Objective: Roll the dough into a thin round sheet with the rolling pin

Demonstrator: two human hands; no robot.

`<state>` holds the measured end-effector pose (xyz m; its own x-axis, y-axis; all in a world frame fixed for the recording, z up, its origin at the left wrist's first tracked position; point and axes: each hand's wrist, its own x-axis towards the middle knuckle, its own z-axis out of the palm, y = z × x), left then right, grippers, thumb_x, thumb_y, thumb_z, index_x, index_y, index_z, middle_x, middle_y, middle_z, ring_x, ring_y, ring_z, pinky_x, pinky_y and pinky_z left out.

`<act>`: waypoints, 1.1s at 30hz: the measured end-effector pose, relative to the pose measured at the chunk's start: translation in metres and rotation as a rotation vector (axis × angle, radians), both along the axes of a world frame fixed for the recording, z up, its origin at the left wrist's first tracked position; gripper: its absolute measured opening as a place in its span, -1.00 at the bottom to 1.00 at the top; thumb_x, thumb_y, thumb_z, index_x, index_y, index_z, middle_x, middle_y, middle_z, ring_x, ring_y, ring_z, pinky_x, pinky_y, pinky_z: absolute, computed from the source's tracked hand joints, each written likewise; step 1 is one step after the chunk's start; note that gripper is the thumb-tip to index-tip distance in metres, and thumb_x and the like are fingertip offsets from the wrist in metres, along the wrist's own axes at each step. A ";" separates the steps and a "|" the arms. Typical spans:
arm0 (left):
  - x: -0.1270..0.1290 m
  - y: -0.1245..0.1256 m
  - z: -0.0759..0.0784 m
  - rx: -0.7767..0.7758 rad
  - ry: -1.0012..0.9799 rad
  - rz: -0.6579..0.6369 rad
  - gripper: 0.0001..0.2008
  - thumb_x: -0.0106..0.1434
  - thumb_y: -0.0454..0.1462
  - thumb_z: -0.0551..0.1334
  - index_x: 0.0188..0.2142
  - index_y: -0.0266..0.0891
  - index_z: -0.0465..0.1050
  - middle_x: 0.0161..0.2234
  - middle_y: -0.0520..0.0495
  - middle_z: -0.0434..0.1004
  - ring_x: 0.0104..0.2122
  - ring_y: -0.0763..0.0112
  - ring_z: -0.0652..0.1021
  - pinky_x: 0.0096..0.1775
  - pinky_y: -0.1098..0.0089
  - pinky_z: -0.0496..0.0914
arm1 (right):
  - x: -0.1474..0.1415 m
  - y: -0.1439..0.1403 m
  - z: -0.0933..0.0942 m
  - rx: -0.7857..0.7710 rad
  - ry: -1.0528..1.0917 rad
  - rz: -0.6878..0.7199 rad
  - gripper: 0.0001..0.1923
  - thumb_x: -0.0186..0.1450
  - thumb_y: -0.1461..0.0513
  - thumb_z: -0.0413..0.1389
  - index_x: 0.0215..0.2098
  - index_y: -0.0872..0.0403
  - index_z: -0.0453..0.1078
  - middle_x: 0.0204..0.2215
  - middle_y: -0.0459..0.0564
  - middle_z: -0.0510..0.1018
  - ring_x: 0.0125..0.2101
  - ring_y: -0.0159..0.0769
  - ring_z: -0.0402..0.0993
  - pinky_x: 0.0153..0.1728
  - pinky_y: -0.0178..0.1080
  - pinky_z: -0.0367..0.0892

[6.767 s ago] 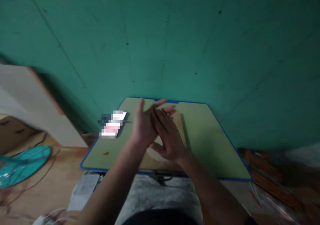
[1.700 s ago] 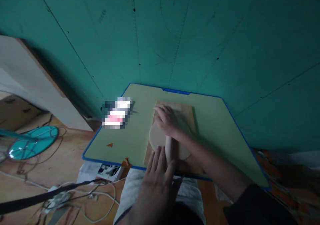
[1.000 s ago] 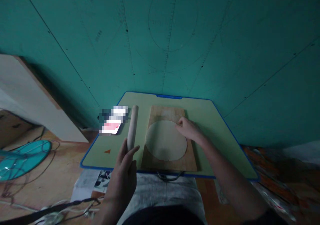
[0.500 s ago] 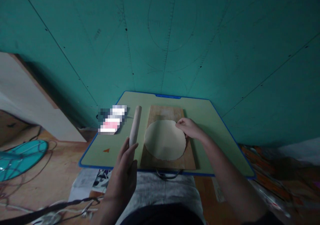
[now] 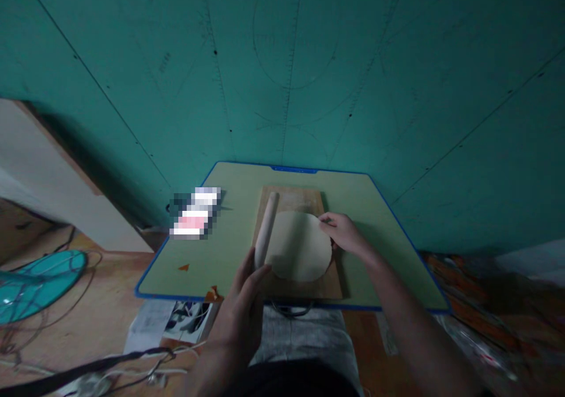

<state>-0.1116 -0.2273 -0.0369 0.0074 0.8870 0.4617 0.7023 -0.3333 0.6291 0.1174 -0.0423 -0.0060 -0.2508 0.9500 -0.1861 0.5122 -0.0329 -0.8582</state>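
A pale, flat round of rolled dough (image 5: 302, 247) lies on a wooden cutting board (image 5: 300, 291) in front of me. My left hand (image 5: 247, 294) is closed round the near end of a rolling pin (image 5: 267, 223), which points away from me over the dough's left edge. Whether the pin presses on the dough or hovers just above it, I cannot tell. At the upper right rim, the fingers of my right hand (image 5: 342, 229) pinch the edge of the dough.
The board rests on a small green table (image 5: 371, 208) with a blue rim. A blurred-out flat object (image 5: 196, 213) lies at the table's left, with an orange scrap (image 5: 183, 267) nearer me. A green wall (image 5: 291, 61) rises behind. Cables (image 5: 154, 361) cross the floor at left.
My left hand has carried the rolling pin rightward, from beside the board to the dough's left edge. My right hand stays at the dough's upper right rim.
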 end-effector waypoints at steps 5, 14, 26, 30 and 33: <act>0.023 -0.001 0.000 -0.031 0.059 -0.116 -0.45 0.33 -0.55 0.02 0.23 -0.15 0.31 0.43 -0.28 0.00 0.31 0.13 0.30 0.15 0.23 0.43 | 0.006 0.003 -0.002 -0.030 -0.024 0.016 -0.71 0.29 0.23 0.09 -0.04 0.09 0.46 -0.63 -0.21 0.45 -0.73 -0.43 0.30 -0.75 -0.41 0.16; 0.064 0.010 -0.009 -0.018 0.242 -0.310 -0.25 0.05 -0.64 -0.03 0.27 -0.38 0.25 0.40 -0.37 0.04 0.40 0.05 0.00 0.19 0.04 0.41 | 0.005 -0.004 -0.009 0.688 -0.213 0.105 -0.61 0.40 0.16 -0.05 0.10 0.06 0.44 0.11 0.17 0.51 0.15 -0.11 0.40 0.19 0.01 0.30; 0.031 0.001 0.011 -0.074 0.450 -0.046 -0.41 0.38 -0.36 0.08 0.39 -0.25 0.08 0.37 -0.31 0.17 0.37 -0.03 0.15 0.26 -0.13 0.25 | -0.083 0.016 -0.006 0.657 -0.567 0.493 -0.51 0.45 0.17 -0.07 0.30 0.06 0.31 0.35 0.12 0.26 0.39 -0.08 0.00 0.37 0.15 -0.19; 0.005 -0.002 0.005 0.002 0.445 0.062 -0.47 0.41 -0.41 0.02 0.36 -0.24 0.14 0.33 -0.36 0.23 0.39 -0.06 0.06 0.24 -0.17 0.26 | -0.131 0.020 0.000 0.664 -0.572 0.475 -0.55 0.45 0.19 -0.07 0.25 0.05 0.36 0.27 0.10 0.39 0.35 -0.11 0.10 0.38 0.13 -0.24; 0.007 0.003 -0.001 -0.003 0.394 0.021 -0.45 0.42 -0.37 0.05 0.37 -0.27 0.09 0.34 -0.38 0.20 0.39 -0.03 0.06 0.23 -0.13 0.29 | -0.143 0.023 -0.001 0.692 -0.525 0.421 -0.60 0.43 0.24 -0.06 0.16 0.07 0.43 0.17 0.11 0.49 0.28 -0.12 0.21 0.37 0.08 -0.17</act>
<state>-0.1041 -0.2247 -0.0383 0.1655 0.8902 0.4244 0.8968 -0.3149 0.3107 -0.0260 -0.0194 -0.0068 -0.6402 0.7429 0.1955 0.6908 0.6681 -0.2767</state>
